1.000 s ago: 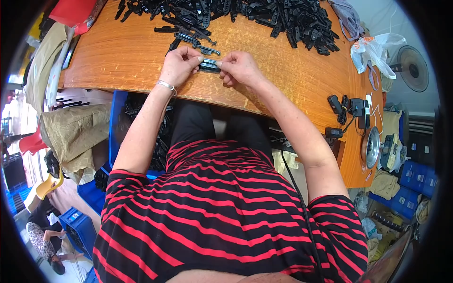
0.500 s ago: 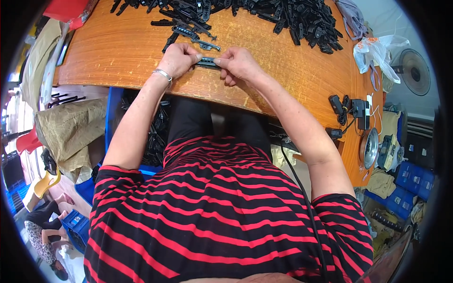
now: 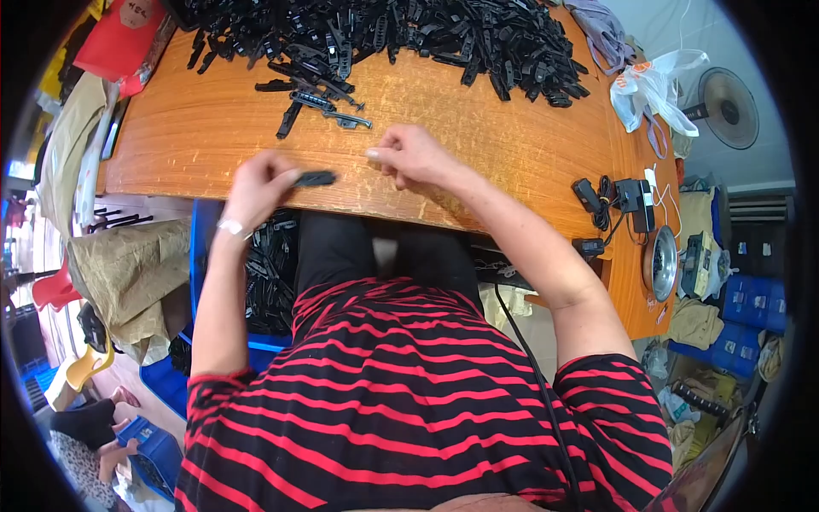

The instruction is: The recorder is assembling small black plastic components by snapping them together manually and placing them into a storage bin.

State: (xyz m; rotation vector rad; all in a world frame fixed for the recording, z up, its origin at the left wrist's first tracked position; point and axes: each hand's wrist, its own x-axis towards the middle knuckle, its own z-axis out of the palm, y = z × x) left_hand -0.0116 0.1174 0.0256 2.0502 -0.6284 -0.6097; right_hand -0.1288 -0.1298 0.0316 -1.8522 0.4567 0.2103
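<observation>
My left hand (image 3: 260, 186) is at the near edge of the wooden table (image 3: 478, 162), its fingers closed on a small black plastic part (image 3: 314, 178). My right hand (image 3: 411, 156) rests on the table to the right of it, with fingers pinched together and nothing visible in them. A few loose black parts (image 3: 320, 101) lie on the table just beyond both hands. Farther back, a large heap of black plastic parts (image 3: 401, 38) stretches across the far side of the table.
A blue bin (image 3: 256, 282) holding black parts stands below the table edge at the left. Black adapters with cables (image 3: 616, 198), a round metal object (image 3: 661, 262), a plastic bag (image 3: 653, 81) and a fan (image 3: 725, 107) occupy the right side. Another person (image 3: 94, 444) crouches at lower left.
My hands have separated. The left hand has pulled back left toward the table edge carrying the black part, and the right hand has stayed on the table.
</observation>
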